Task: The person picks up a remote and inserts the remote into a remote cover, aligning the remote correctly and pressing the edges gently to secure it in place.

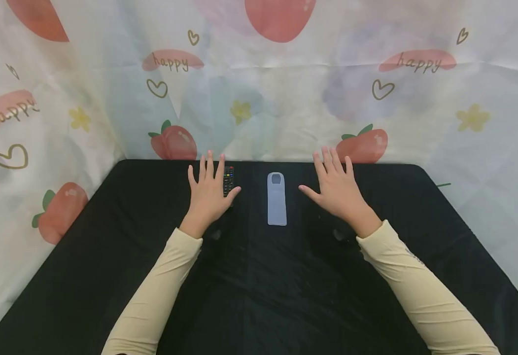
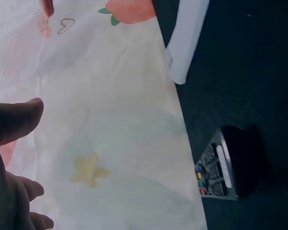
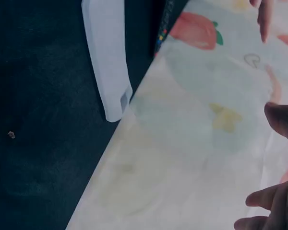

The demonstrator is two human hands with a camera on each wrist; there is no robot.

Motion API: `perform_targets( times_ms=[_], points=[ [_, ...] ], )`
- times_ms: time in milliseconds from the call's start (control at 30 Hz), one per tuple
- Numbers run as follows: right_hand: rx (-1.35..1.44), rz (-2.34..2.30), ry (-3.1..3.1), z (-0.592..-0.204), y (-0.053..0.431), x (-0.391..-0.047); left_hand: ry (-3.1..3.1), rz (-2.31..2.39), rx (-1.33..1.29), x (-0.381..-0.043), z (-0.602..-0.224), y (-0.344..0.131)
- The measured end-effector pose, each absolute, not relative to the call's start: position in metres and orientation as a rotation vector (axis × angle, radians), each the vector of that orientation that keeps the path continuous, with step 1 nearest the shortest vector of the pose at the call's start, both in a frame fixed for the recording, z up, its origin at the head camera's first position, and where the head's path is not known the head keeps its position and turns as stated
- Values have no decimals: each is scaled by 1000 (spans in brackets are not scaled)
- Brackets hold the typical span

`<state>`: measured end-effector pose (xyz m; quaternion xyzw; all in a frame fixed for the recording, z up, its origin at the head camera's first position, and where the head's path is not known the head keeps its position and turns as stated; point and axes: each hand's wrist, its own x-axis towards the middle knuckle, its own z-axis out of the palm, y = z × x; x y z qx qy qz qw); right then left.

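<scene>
Two-handed work at a bench (image 1: 259,296), seen from above; the pale case (image 1: 277,207) is taken as the centre of the dial, with twelve o'clock at the bench's far edge. The case lies flat and lengthwise, its cut-out opening toward twelve. The remote control (image 1: 228,174), coloured keys at its twelve-o'clock end, lies between nine and ten o'clock, near the case but apart from it. The left hand (image 1: 207,195) is at nine o'clock and hides part of the remote in the head view; the left wrist view shows its thumb and fingers clear of that object. The right hand (image 1: 339,195) is at three o'clock, beside the case and not touching it.

State of the grip: on both sides it is wide open, fingers extended and thumb spread inward, with nothing held.

State of progress: as far as can be judged, no handling is under way. The remote and the case are separate, neither is lifted, and no part of one lies in or on the other. Whether this pose belongs to the outset or to the close cannot be told from these views alone. If the work is at its outset, all of it is left: neither object has been taken up, and any handling would first require one grip to close on the remote or the case.
</scene>
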<state>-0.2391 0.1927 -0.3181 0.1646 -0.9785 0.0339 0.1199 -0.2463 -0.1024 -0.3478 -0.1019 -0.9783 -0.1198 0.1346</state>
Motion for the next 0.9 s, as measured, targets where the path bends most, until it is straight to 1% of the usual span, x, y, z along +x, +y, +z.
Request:
perform_targets(
  times_ms=[300, 600, 900],
  points=[
    [529, -21, -2829, -318, 174, -249, -2855, -319, -268, -249, -359, -112],
    [678, -107, -2754, -327, 153, -264, -2880, -199, -296, -254, -374, -122],
    [809, -114, -2719, -338, 122, -278, -2954, -74, -372, -272, -390, -140]
  ],
)
